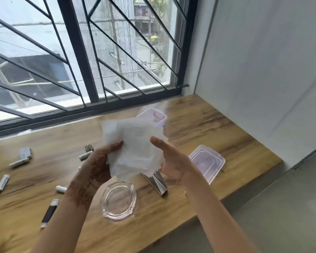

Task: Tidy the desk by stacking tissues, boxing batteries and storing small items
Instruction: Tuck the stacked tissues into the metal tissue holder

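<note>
A loose stack of white tissues (135,145) is held up above the wooden desk (217,128). My left hand (97,165) grips its left edge, thumb on the front. My right hand (170,161) holds the right edge, thumb on top and fingers behind. Several white batteries lie on the desk at the left, such as one (19,163) near the back and one (3,182) further forward. A clear plastic box (160,116) shows behind the tissues, partly hidden. Its clear lid (208,161) lies to the right.
A glass ashtray (118,200) sits below my hands. A metal tissue holder (158,183) lies beside it. A black lighter-like stick (49,212) and a small grey box (26,153) are at the left. A barred window runs behind the desk, a wall at the right.
</note>
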The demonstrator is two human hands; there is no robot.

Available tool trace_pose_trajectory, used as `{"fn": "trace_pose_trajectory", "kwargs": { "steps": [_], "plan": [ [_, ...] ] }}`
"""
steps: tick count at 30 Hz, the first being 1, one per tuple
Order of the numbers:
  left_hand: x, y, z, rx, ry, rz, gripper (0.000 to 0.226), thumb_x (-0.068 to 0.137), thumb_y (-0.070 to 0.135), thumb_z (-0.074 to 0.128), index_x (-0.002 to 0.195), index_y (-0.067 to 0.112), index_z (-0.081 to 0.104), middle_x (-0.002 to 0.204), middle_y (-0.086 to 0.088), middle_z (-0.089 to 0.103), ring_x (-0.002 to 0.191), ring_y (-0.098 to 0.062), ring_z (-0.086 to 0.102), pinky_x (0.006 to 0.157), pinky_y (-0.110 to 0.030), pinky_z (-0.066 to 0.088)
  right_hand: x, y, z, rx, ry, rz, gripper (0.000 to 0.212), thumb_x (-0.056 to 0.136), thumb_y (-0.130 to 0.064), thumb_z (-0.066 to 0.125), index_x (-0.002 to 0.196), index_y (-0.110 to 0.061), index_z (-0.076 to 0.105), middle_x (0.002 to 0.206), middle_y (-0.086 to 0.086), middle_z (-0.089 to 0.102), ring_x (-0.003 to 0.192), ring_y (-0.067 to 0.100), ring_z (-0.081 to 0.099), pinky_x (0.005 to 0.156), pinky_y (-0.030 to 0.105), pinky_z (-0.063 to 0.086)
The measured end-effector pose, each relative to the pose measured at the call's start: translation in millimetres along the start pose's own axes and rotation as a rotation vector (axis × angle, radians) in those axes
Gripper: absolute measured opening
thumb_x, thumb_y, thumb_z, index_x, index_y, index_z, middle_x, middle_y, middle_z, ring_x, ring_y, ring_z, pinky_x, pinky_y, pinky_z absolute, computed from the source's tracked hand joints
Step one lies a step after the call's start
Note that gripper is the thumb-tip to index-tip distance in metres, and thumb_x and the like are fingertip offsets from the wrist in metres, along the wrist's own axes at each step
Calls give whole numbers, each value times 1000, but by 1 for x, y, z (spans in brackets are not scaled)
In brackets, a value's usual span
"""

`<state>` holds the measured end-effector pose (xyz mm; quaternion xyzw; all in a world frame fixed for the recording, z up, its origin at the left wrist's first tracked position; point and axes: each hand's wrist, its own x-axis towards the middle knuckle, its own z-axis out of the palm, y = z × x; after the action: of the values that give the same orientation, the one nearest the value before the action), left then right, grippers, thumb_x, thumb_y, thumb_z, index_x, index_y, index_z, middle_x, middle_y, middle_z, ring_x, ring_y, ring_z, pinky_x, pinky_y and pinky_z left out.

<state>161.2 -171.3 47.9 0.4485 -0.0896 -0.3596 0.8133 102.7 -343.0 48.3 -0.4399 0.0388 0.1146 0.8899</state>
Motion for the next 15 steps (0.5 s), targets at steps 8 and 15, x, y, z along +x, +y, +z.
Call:
{"fn": "trace_pose_trajectory", "kwargs": {
  "steps": [8, 15],
  "plan": [
    [9, 4, -19, 197, -29, -49, 39, 43, 26, 89, 76, 9, 77, 81, -9, 74, 72, -21, 72, 54, -30, 57, -7, 13, -2, -174, 282, -204, 35, 61, 5, 75, 94, -1, 67, 89, 10, 72, 79, 22, 69, 67, 30, 58],
    [19, 16, -27, 535, -90, 50, 74, 30, 26, 94, 95, 7, 66, 89, -6, 74, 82, -16, 70, 65, -23, 56, -18, 20, 12, -594, 635, -410, 24, 65, -5, 81, 85, -11, 68, 87, 9, 72, 77, 18, 67, 70, 34, 57]
  ]
}}
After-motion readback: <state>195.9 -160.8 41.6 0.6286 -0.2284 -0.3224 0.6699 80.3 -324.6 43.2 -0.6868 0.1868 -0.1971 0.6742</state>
